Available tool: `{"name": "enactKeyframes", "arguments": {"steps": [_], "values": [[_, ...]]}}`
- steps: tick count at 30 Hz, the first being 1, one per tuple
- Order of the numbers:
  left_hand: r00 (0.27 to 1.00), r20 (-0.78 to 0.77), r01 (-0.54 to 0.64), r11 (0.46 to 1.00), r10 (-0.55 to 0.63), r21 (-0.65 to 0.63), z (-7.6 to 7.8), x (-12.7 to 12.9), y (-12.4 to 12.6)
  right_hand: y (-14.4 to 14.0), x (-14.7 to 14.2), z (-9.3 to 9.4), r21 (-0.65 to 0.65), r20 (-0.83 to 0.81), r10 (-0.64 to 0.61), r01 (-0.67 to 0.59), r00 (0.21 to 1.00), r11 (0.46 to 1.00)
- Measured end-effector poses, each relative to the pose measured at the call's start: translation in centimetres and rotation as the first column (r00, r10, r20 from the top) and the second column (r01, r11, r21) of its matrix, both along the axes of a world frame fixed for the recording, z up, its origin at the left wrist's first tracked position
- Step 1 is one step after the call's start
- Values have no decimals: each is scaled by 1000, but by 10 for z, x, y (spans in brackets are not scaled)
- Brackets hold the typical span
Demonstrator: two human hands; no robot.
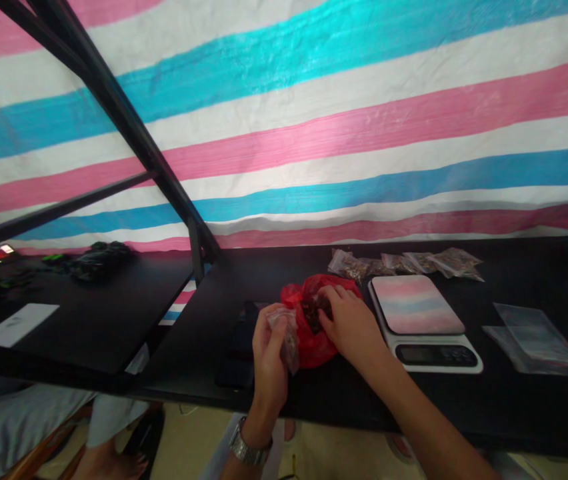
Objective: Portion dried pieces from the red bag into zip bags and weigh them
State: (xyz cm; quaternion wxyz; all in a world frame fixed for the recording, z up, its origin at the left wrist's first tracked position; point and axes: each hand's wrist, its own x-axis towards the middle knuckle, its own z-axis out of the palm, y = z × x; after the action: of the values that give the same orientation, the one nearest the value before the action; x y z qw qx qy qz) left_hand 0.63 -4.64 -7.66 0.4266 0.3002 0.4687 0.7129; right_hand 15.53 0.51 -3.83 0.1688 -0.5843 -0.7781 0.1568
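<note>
Left hand [269,347] pinches a small clear pouch [289,340]; right hand [347,320] digs, fingers curled, into the crinkly red plastic bag [314,347] between them.

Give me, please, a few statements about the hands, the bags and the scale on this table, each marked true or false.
1. The right hand reaches into the red bag. True.
2. The left hand holds a small clear bag. True.
3. The scale has a bag lying on its platform. False: its platform is bare.
4. The filled small bags lie behind the scale, near the striped tarp. True.
5. The empty clear bags lie left of the red bag. False: they lie right of the scale.
</note>
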Motion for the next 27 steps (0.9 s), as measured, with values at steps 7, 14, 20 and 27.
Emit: {"name": "enactKeyframes", "arguments": {"steps": [7, 14, 20, 27], "values": [[991, 130, -4, 1000, 1, 24, 1, 3, 12, 2, -6, -9, 38, -128, 81, -76, 989, 996], [979, 200, 20, 999, -27, 37, 5, -3, 15, 5, 3, -6, -111, -405, 61, -115, 912, 987], [989, 149, 12, 999, -20, 52, 8, -7, 13, 13, 13, -4, -260, -577, -34, -144, 816, 955], [996, -86, -17, 996, 24, 90, 14, -10, 5, 21, 26, -1, -254, -606, -62, -119, 793, 960]]}}
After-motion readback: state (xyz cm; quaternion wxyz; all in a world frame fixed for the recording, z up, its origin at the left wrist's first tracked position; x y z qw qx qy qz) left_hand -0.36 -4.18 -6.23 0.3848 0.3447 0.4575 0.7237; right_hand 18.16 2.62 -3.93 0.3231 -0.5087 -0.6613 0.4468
